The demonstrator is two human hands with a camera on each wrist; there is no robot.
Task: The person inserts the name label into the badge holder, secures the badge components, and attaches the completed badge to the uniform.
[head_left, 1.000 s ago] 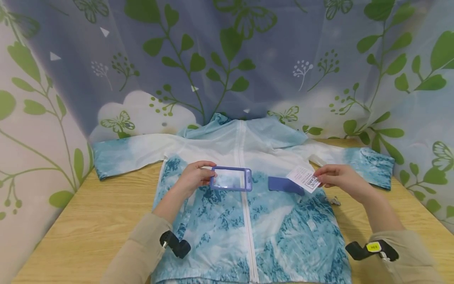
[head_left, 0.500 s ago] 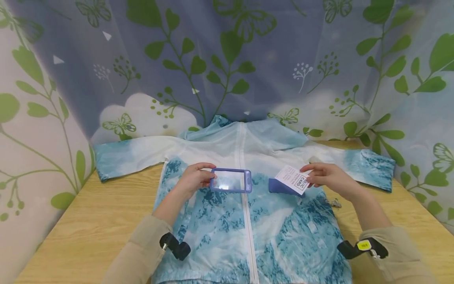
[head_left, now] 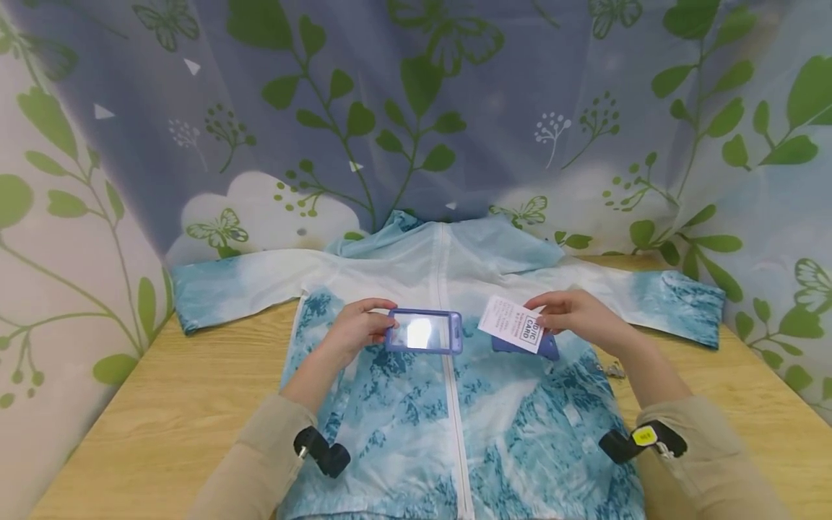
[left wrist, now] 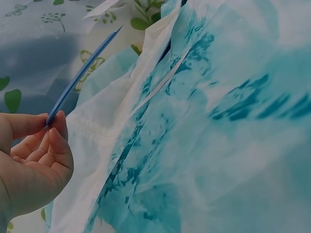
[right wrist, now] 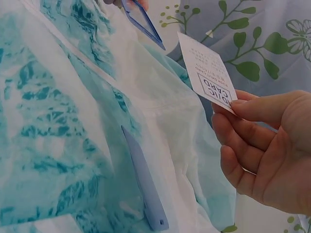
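My left hand (head_left: 356, 329) pinches a blue-violet card holder frame (head_left: 456, 334) by its left end, thumb and index finger at the edge. Its clear window catches a bright glare. Seen in the left wrist view, the card holder (left wrist: 82, 73) is edge-on between the fingertips. My right hand (head_left: 578, 319) pinches the corner of a white printed card (head_left: 510, 323) marked "ID/IC CARD"; the right wrist view shows the card (right wrist: 204, 73) tilted between thumb and fingers. A flat blue piece (head_left: 549, 348) lies on the jacket below the card, partly covered by it in the head view.
A blue and white zip jacket (head_left: 390, 404) is spread over the wooden table (head_left: 182, 404), sleeves out to both sides. A small crumpled item (head_left: 614, 370) lies right of the jacket. Behind hangs a leaf-patterned curtain (head_left: 481, 130).
My right hand has moved left with the white card, which now overlaps the flat blue piece in the head view. My left hand and the card holder have stayed almost still.
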